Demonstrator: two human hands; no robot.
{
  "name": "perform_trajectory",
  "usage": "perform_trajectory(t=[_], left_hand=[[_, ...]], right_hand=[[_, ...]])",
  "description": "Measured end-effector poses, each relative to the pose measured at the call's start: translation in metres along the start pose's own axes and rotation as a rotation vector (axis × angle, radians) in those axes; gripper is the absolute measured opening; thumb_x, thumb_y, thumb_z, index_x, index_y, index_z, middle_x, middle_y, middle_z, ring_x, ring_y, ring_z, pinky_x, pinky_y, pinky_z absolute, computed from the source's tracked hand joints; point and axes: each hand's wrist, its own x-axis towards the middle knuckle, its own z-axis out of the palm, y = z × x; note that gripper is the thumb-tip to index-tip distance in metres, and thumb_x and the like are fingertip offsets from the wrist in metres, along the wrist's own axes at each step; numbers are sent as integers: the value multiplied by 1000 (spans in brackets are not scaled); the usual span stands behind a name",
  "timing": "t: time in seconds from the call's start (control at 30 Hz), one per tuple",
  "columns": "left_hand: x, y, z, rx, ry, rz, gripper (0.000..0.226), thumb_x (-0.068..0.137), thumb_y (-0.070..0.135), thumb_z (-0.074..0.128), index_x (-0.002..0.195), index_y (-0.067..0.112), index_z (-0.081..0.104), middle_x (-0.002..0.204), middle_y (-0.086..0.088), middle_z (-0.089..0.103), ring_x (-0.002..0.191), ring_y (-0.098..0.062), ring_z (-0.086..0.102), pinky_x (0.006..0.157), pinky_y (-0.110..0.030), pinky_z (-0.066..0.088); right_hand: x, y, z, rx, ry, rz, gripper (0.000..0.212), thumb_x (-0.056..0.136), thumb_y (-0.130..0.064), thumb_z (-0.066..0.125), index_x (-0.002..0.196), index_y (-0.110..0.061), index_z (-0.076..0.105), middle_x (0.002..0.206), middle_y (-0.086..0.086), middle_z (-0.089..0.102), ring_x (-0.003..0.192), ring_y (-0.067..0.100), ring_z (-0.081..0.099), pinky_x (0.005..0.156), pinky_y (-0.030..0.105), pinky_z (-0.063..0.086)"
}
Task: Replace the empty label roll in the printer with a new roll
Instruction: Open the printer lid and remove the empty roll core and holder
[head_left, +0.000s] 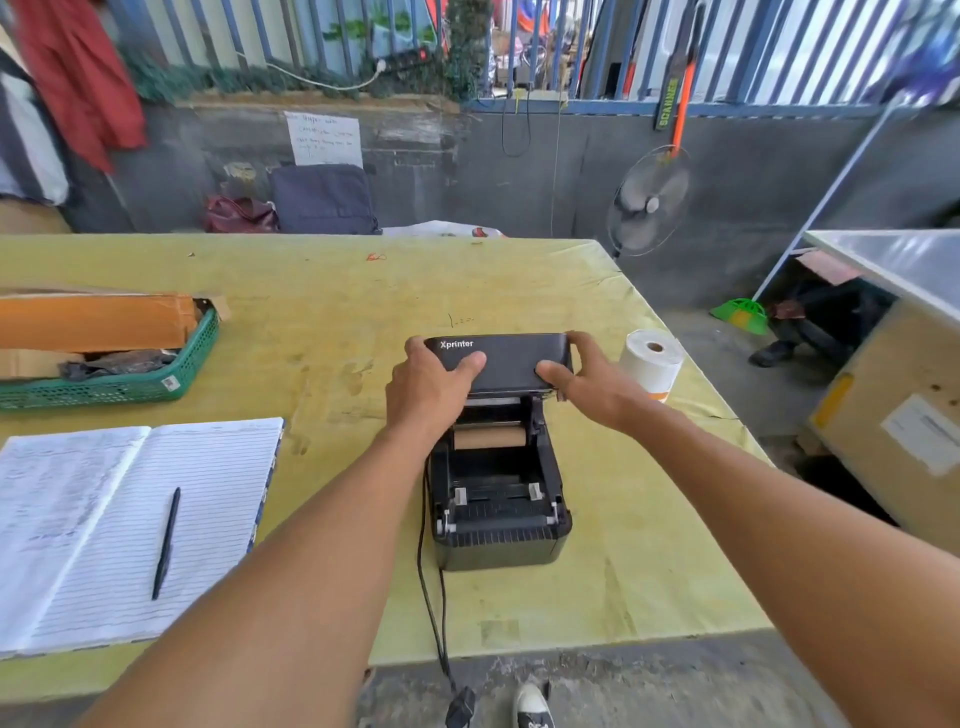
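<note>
A black label printer (498, 525) sits on the yellow-green table (332, 332) with its lid (506, 358) swung up and back. My left hand (428, 387) grips the lid's left end and my right hand (587, 382) grips its right end. Inside the open bay lies a bare brown cardboard core (489, 436), the empty roll. A full white label roll (650, 364) stands upright on the table just right of the printer, behind my right hand.
An open lined notebook (104, 525) with a black pen (166, 543) lies at the left. A green basket (156, 384) with cardboard sits beyond it. The printer's cable (431, 613) runs off the near table edge. A fan (649, 200) stands beyond the table's far right corner.
</note>
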Motion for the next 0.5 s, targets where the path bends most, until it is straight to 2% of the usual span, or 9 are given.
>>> perform_trajectory(t=[0.1, 0.17, 0.27, 0.37, 0.5], left_hand=[[25, 3, 4, -32, 17, -19, 55, 89, 56, 50, 123, 12, 52, 115, -9, 64, 100, -32, 60, 81, -38, 48], [39, 4, 7, -54, 24, -34, 51, 93, 53, 43, 116, 9, 56, 111, -11, 64, 95, -32, 59, 76, -38, 45], [56, 7, 9, -63, 46, -47, 52, 95, 52, 38, 108, 6, 59, 105, -12, 64, 89, -31, 58, 69, -36, 39], [70, 12, 11, -68, 59, -70, 53, 95, 54, 38, 101, 6, 60, 98, -11, 64, 83, -28, 56, 64, -34, 36], [85, 15, 14, -78, 44, -92, 56, 95, 58, 37, 98, 8, 62, 96, -10, 65, 81, -27, 56, 64, -33, 36]], right_hand=[[28, -11, -11, 20, -11, -13, 59, 99, -49, 47, 150, -22, 31, 143, 9, 53, 121, 30, 53, 96, 39, 41], [49, -17, -15, 27, -17, 9, 59, 98, -53, 44, 148, -23, 37, 140, 9, 55, 110, 26, 54, 89, 38, 43], [71, -25, -19, 27, -48, 73, 60, 98, -58, 40, 147, -22, 39, 134, 9, 55, 113, 33, 55, 84, 41, 48], [87, -29, -20, 42, -44, 99, 59, 98, -59, 36, 142, -22, 45, 124, 8, 56, 108, 32, 55, 84, 45, 52], [105, -29, -13, 102, -18, 130, 59, 100, -58, 33, 141, -19, 47, 127, 9, 56, 108, 31, 53, 83, 43, 48]])
